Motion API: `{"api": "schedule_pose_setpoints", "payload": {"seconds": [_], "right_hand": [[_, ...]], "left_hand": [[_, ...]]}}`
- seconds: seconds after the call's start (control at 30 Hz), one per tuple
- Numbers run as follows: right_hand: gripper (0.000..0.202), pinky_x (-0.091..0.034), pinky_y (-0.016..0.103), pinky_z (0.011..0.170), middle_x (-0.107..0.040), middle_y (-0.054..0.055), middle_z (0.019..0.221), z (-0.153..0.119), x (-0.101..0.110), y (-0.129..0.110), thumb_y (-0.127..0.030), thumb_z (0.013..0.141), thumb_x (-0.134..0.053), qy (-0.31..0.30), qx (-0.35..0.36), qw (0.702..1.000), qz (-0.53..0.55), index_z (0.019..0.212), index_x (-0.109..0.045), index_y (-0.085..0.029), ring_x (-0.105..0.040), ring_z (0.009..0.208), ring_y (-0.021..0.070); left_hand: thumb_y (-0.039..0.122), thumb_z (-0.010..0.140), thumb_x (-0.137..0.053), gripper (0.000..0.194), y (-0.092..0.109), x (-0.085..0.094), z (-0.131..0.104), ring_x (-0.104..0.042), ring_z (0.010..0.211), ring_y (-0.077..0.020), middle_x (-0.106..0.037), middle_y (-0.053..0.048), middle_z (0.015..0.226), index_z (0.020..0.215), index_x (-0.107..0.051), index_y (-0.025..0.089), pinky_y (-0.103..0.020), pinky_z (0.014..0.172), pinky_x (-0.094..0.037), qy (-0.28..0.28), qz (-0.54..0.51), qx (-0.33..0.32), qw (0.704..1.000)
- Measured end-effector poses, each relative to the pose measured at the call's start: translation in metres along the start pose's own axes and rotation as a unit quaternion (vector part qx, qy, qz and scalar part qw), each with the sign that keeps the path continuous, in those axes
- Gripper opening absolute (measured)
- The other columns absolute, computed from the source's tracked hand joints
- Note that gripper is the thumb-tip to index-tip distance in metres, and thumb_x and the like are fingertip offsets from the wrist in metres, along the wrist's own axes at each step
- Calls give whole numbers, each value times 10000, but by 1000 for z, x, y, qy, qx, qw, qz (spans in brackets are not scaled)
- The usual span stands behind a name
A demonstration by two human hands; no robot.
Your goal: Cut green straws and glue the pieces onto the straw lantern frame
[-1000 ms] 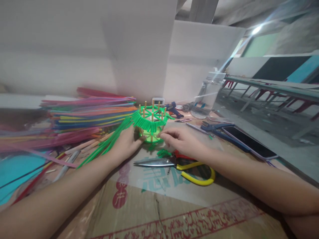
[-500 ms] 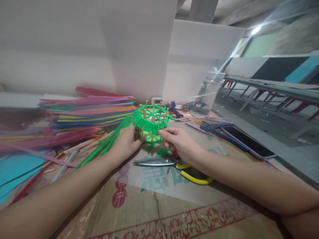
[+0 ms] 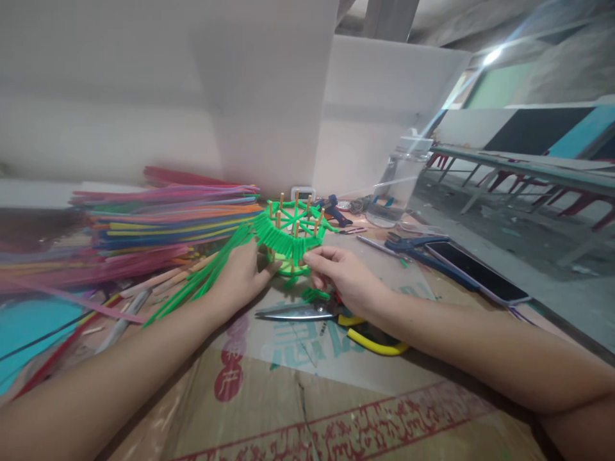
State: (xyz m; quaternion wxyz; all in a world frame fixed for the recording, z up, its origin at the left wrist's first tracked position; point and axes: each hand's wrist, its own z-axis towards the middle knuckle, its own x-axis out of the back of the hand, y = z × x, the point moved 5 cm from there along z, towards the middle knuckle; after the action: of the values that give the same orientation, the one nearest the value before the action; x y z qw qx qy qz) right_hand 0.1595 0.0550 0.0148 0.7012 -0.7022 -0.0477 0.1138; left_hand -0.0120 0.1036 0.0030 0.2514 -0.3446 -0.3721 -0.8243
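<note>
Gripped a green frame (image 3: 287,243), studded with upright wooden pegs (image 3: 297,228), by its left side with the left hand (image 3: 244,272), and pinched its near right edge with the right hand (image 3: 343,274). Had yellow-handled scissors (image 3: 323,311) close by, partly hidden behind that hand, coloured pipe cleaners (image 3: 177,219) heaped leftward, a phone (image 3: 475,272) rightward

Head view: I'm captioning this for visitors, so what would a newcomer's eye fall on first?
Probably the bright green frame with upright sticks, mid-picture between the left hand and the right hand. Next, the colourful heap of pipe cleaners left of it. Then the yellow-handled scissors lying nearer the camera, partly hidden by the right hand.
</note>
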Motion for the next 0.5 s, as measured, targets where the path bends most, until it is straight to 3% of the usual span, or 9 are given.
{"api": "schedule_pose_setpoints", "payload": {"seconds": [0.33, 0.5], "right_hand": [[289, -275, 223, 479, -483, -70, 427, 1, -1, -1, -426, 740, -729, -13, -28, 999, 20, 695, -588, -178, -433, 449, 79], [360, -264, 221, 460, -503, -62, 444, 1, 3, 0, -519, 753, -711, -12, -23, 999, -22, 725, -614, -174, -431, 436, 77]], "left_hand": [[390, 827, -609, 183, 0, 1, 0, -636, 747, -245, -634, -27, 694, 838, -558, 215, -338, 684, -439, 12, -14, 4, 1000], [402, 818, -629, 217, -2, 0, 1, -644, 782, -243, -676, -54, 796, 858, -556, 202, -331, 686, -452, -2, -47, 20, 999]]}}
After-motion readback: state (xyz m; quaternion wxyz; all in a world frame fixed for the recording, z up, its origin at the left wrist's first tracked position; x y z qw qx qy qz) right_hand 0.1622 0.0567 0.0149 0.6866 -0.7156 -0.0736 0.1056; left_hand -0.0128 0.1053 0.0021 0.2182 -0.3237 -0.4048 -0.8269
